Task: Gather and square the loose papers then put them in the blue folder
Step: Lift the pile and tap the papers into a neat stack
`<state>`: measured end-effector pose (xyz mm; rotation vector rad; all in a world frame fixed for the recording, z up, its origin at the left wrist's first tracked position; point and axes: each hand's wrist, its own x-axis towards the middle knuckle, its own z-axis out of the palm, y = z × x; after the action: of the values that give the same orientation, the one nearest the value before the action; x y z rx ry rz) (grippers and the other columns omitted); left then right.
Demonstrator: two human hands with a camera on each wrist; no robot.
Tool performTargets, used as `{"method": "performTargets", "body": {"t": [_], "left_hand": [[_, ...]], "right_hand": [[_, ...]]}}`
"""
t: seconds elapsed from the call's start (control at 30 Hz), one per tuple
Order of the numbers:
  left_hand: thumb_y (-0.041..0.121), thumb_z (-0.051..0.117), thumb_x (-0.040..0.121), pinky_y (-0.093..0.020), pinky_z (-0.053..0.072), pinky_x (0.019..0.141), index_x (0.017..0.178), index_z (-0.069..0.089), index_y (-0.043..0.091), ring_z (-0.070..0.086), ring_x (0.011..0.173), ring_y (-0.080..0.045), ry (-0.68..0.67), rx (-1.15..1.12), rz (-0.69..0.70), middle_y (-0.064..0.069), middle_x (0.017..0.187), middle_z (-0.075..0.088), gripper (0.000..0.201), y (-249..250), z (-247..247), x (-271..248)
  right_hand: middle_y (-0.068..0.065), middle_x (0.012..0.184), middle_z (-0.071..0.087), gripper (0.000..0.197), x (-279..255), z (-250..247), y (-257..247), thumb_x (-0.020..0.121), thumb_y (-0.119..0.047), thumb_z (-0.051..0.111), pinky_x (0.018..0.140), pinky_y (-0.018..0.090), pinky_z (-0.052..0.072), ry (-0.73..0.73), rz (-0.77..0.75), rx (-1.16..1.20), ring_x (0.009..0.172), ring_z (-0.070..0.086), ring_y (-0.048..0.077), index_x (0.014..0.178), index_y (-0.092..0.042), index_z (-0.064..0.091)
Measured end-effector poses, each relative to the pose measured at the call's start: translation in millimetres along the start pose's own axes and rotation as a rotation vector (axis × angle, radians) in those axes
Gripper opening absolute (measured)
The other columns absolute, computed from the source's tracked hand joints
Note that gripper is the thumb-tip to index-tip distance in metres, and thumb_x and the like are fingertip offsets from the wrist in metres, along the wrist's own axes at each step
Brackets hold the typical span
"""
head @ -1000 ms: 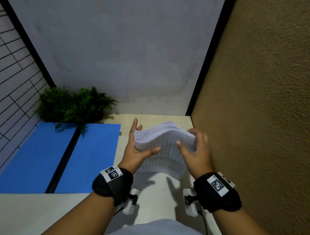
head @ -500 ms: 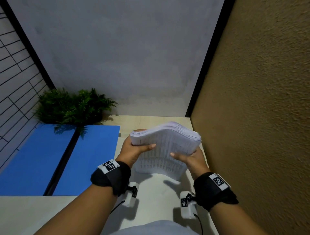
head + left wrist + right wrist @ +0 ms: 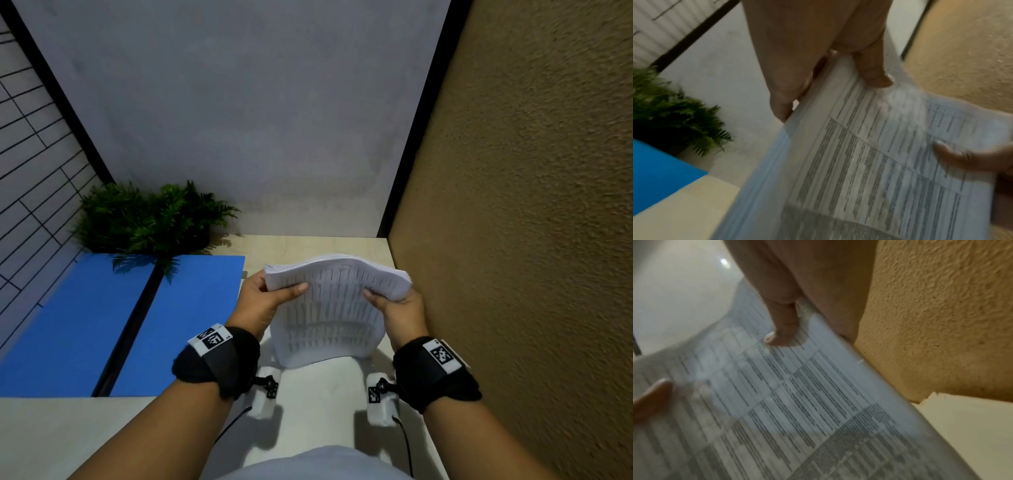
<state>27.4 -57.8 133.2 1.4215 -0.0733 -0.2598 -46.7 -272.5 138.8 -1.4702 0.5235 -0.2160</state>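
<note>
We see the stack of papers (image 3: 337, 308) at centre frame — white sheets printed with ruled tables of dark text, held up off the table, its upper edge arched and its lower edge curling toward the viewer. The blue folder (image 3: 102, 329) lies open and flat at left — two blue panels joined by a dark spine.
</note>
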Motion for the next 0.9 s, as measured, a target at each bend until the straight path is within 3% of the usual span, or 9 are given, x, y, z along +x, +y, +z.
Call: {"method": "performTargets", "body": {"t": [0.13,0.23,0.33,0.4,0.47,0.57,0.67,0.77,0.9], "left_hand": [[0.035,0.089,0.049,-0.032,0.054,0.078,0.103,0.07,0.013,0.069,0.094,-0.021,0.018,0.008,0.035,-0.007,0.101,0.075,0.061,-0.9,-8.6,-3.9],[0.028,0.092,0.051,-0.028,0.057,0.079,0.118,0.063,0.018,0.069,0.106,-0.02,0.007,0.006,0.023,-0.006,0.115,0.072,0.074,-7.6,-11.2,-4.8],[0.014,0.092,0.059,-0.03,0.058,0.082,0.131,0.053,0.021,0.066,0.113,-0.018,-0.053,0.026,0.003,-0.002,0.123,0.069,0.083,-16.0,-6.1,-8.5],[0.011,0.091,0.06,-0.032,0.058,0.084,0.135,0.049,0.024,0.064,0.116,-0.017,-0.071,0.026,0.006,-0.001,0.126,0.066,0.087,-20.6,-2.3,-10.9],[0.011,0.091,0.059,-0.031,0.058,0.083,0.135,0.048,0.024,0.063,0.118,-0.018,-0.078,0.014,0.005,-0.001,0.126,0.066,0.089,-22.7,-0.4,-11.8],[0.018,0.094,0.056,-0.036,0.056,0.091,0.14,0.042,0.027,0.059,0.123,-0.017,-0.088,0.035,0.014,0.002,0.131,0.063,0.099,-24.6,0.9,-11.6],[0.022,0.095,0.053,-0.042,0.056,0.093,0.141,0.039,0.032,0.057,0.123,-0.017,-0.053,0.014,0.016,0.002,0.133,0.059,0.105,-23.5,1.2,-11.6],[0.017,0.094,0.057,-0.038,0.057,0.092,0.14,0.038,0.033,0.057,0.123,-0.015,-0.048,0.011,0.035,0.005,0.131,0.059,0.101,-22.1,1.8,-9.9],[0.021,0.094,0.056,-0.039,0.055,0.095,0.143,0.035,0.034,0.056,0.124,-0.013,-0.05,0.027,0.04,0.008,0.132,0.059,0.106,-21.6,1.7,-6.0]], "right_hand": [[0.005,0.101,0.073,0.023,-10.0,-4.9,-0.5,0.077,-0.012,0.077,0.091,0.053,0.054,-0.008,-0.057,0.003,0.106,0.066,0.032,0.096,-0.024,0.07],[-0.004,0.129,0.058,0.076,-18.6,-7.0,0.7,0.069,-0.024,0.084,0.095,0.049,0.051,0.062,-0.149,0.038,0.118,0.058,0.019,0.129,-0.049,0.045],[-0.009,0.141,0.041,0.1,-29.9,1.3,-2.6,0.064,-0.033,0.085,0.096,0.039,0.048,0.034,-0.353,-0.141,0.127,0.046,0.011,0.134,-0.067,0.022],[-0.012,0.137,0.036,0.088,-32.9,7.2,-5.9,0.071,-0.038,0.08,0.089,0.024,0.048,-0.009,-0.479,-0.325,0.122,0.043,-0.002,0.137,-0.061,0.026],[-0.01,0.131,0.035,0.07,-30.3,9.6,-9.2,0.079,-0.043,0.072,0.083,0.016,0.044,0.013,-0.51,-0.414,0.113,0.045,-0.001,0.137,-0.053,0.034],[-0.009,0.126,0.033,0.059,-27.8,12.3,-14.3,0.082,-0.048,0.067,0.084,0.022,0.046,0.071,-0.47,-0.421,0.111,0.045,0.007,0.134,-0.046,0.039],[-0.012,0.12,0.033,0.059,-28.1,15.5,-18.1,0.079,-0.055,0.066,0.077,0.012,0.043,-0.016,-0.527,-0.532,0.107,0.045,-0.002,0.132,-0.043,0.043],[-0.01,0.125,0.034,0.062,-23.0,12.1,-21.2,0.082,-0.052,0.064,0.077,0.02,0.047,0.084,-0.409,-0.439,0.11,0.046,0.007,0.137,-0.042,0.037],[-0.004,0.12,0.037,0.054,-21.9,16.2,-20.2,0.081,-0.054,0.064,0.08,0.022,0.052,0.036,-0.482,-0.533,0.103,0.048,0.002,0.129,-0.037,0.047]]}}
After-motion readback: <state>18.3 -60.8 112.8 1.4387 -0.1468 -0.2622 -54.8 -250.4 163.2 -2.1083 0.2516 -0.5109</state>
